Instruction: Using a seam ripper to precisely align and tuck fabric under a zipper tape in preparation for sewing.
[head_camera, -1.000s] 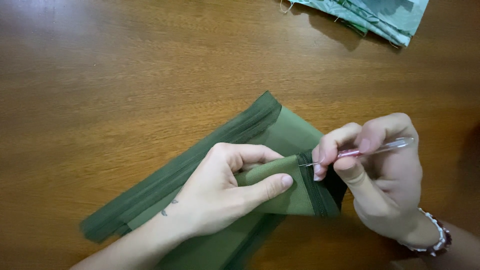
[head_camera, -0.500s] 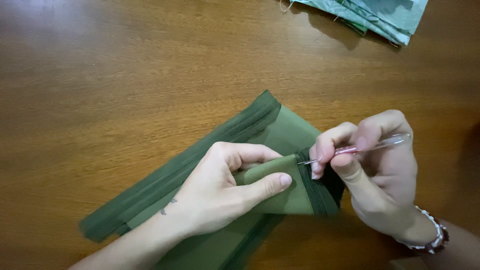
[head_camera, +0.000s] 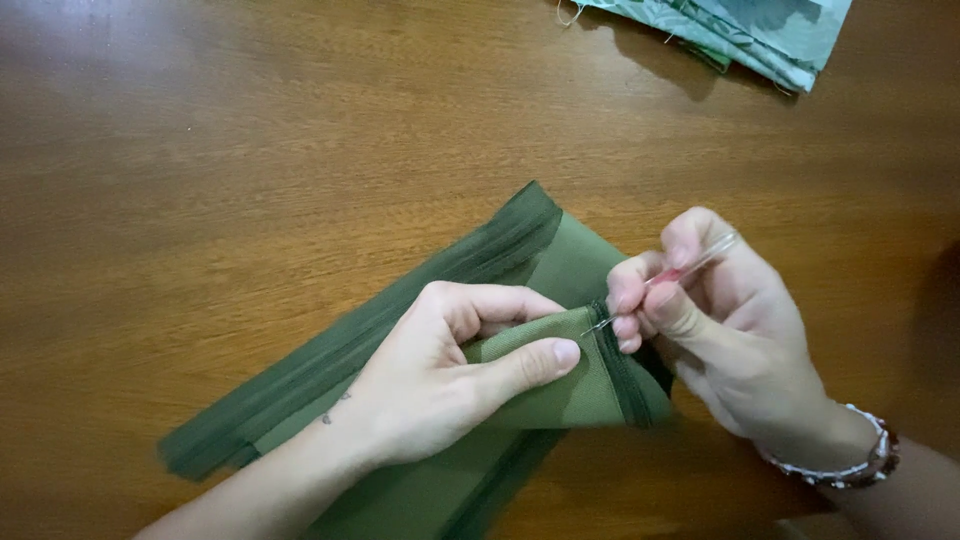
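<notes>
The right hand (head_camera: 730, 340) has its thumb and first fingers (head_camera: 628, 292) pinched shut around a slim seam ripper (head_camera: 672, 272) with a clear handle and a pink shaft; its thin metal tip touches the dark stitched edge of the folded green fabric (head_camera: 575, 395). The left hand (head_camera: 440, 385) is closed on that same fold, thumb (head_camera: 535, 362) pressed flat on top and the other fingers curled over the upper side, so the cloth is gripped between them just beside the tool's tip. A small dark mark shows near the left wrist. A beaded bracelet (head_camera: 850, 465) circles the right wrist, to the right of the fabric.

The green fabric lies on a brown wooden table (head_camera: 200, 180), a long strip with darker sheer borders running from the lower left up toward the hands, where its end is turned back on itself. Well apart from the fabric, at the table's far right edge, sits a stack of pale blue-green printed cloth (head_camera: 760, 35) with loose threads.
</notes>
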